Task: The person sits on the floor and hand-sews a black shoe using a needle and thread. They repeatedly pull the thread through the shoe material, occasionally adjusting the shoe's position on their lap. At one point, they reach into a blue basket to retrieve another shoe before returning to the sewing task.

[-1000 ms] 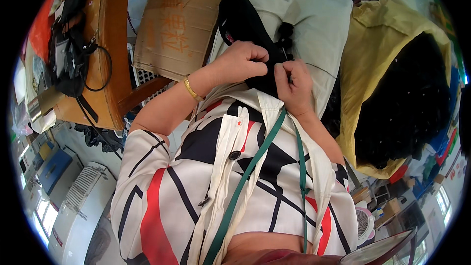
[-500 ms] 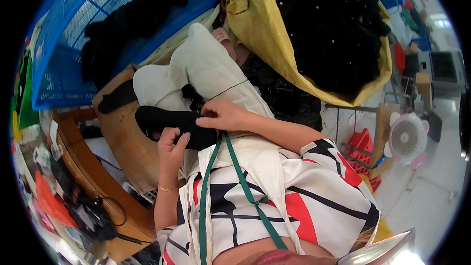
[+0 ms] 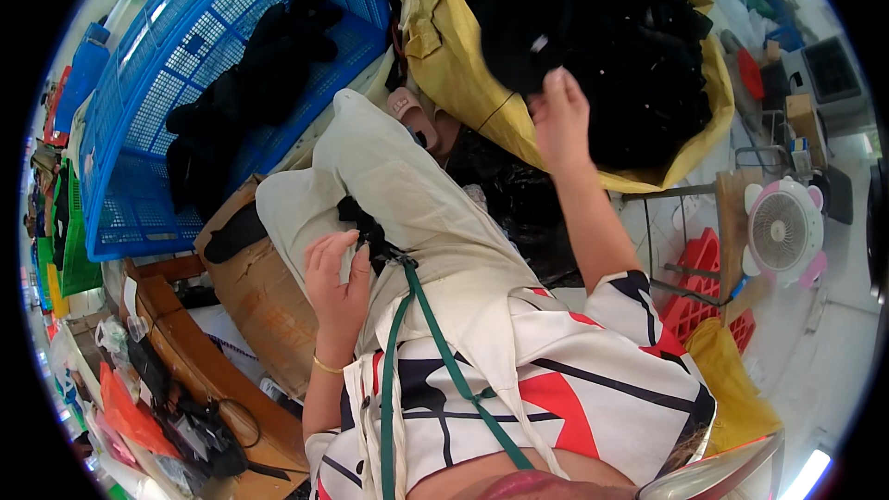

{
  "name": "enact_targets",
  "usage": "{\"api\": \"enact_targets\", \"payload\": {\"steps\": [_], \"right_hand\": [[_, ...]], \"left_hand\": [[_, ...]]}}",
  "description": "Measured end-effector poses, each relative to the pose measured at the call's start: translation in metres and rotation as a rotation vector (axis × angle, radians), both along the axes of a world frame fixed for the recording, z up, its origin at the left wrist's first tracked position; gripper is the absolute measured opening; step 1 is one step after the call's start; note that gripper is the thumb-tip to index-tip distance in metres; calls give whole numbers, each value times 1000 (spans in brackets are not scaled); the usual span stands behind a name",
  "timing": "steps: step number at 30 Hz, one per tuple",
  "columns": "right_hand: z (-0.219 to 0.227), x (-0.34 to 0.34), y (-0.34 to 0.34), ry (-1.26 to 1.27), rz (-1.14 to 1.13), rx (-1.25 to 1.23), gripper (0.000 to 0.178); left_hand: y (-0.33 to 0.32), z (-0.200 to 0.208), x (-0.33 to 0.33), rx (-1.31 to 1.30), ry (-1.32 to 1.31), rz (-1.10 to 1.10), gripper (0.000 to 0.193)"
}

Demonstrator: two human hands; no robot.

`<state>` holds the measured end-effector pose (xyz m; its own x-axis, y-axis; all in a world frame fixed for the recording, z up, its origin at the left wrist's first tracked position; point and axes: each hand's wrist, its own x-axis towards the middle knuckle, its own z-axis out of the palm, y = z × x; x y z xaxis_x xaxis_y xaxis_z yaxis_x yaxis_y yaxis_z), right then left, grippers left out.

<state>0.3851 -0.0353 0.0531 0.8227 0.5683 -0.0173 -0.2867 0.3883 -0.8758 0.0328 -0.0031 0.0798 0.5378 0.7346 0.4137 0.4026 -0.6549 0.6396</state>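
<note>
Right hand (image 3: 558, 120) reaching into yellow bag (image 3: 444, 46), fingers pinching black cloth (image 3: 611, 28), left hand (image 3: 338, 282) resting on lap, fingers loosely spread beside a black piece (image 3: 366, 227)

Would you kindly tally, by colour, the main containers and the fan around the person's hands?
Blue crate: 1
Yellow sack of black garments, right hand reaching in: 1
Brown cardboard box by left hand: 1
White-and-pink fan: 1
Total: 4

One head-worn fisheye looks steeply down, close over the person's lap.
</note>
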Motion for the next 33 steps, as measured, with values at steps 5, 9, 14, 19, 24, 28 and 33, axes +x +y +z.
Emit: {"api": "enact_targets", "payload": {"steps": [5, 9, 14, 19, 24, 28, 33], "right_hand": [[-19, -10, -14, -294, -30, -287, 24], [-20, -98, -34, -409, 548, -243, 19], [31, -156, -37, -682, 1107, -50, 18], [39, -130, -36, -237, 1121, -191, 18], [11, -34, -33, 534, 520, 38, 11], [-24, 66, -56, 386, -138, 95, 11], [-22, 63, -60, 62, -425, -20, 10]], "left_hand": [[-5, -11, -2, -152, -46, 20, 20], [2, -27, -1, -474, -212, 24, 31], [-2, -26, 13, -1112, -576, -304, 41], [5, -38, -13, -1412, -313, -377, 14], [23, -50, -52, -1161, -320, 22, 17], [47, -84, -90, -865, -111, 176, 18], [54, -77, -89, -211, 460, 474, 26]]}}
